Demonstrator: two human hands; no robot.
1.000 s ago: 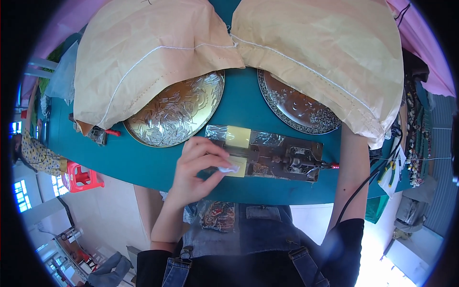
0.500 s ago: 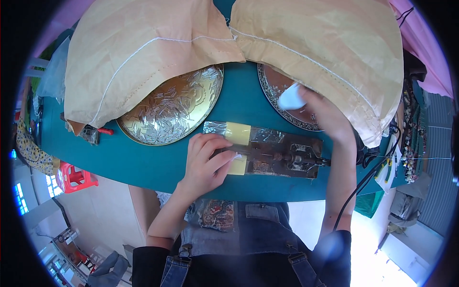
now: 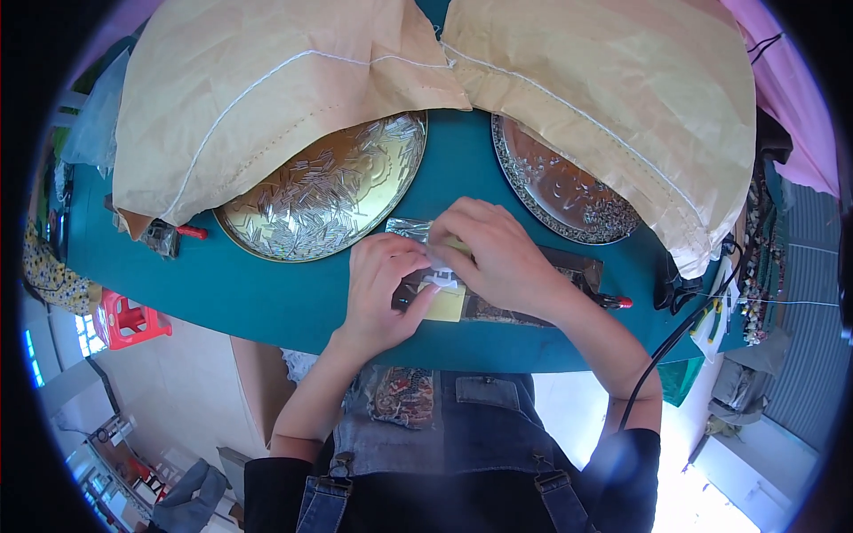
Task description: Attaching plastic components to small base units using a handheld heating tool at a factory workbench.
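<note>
My left hand (image 3: pixel 380 282) is closed, its thumb and fingertips at a small white piece (image 3: pixel 442 278). From the right, my right hand (image 3: pixel 489 250) reaches over the same spot with bent fingers pinched together; what they hold is mostly hidden. Both hands are above the left end of a dark metal clamping fixture (image 3: pixel 506 308), where a yellow patch (image 3: pixel 447 306) lies under clear tape. My right hand and forearm cover much of the fixture. A red-tipped handle (image 3: pixel 617 302) shows at its right end.
Beyond my hands stand a gold round tray (image 3: pixel 355 195) of thin clear sticks and a second round tray (image 3: pixel 555 191) of small bits. Large tan paper covers (image 3: pixel 284 107) overhang both. A black cable (image 3: pixel 680 333) runs past my right arm. Pliers (image 3: pixel 713 311) lie at right on the green table (image 3: pixel 293 306).
My right hand has come from the right tray, where it held a whitish thing, left and nearer to join my left hand over the fixture. My left hand has stayed near its place.
</note>
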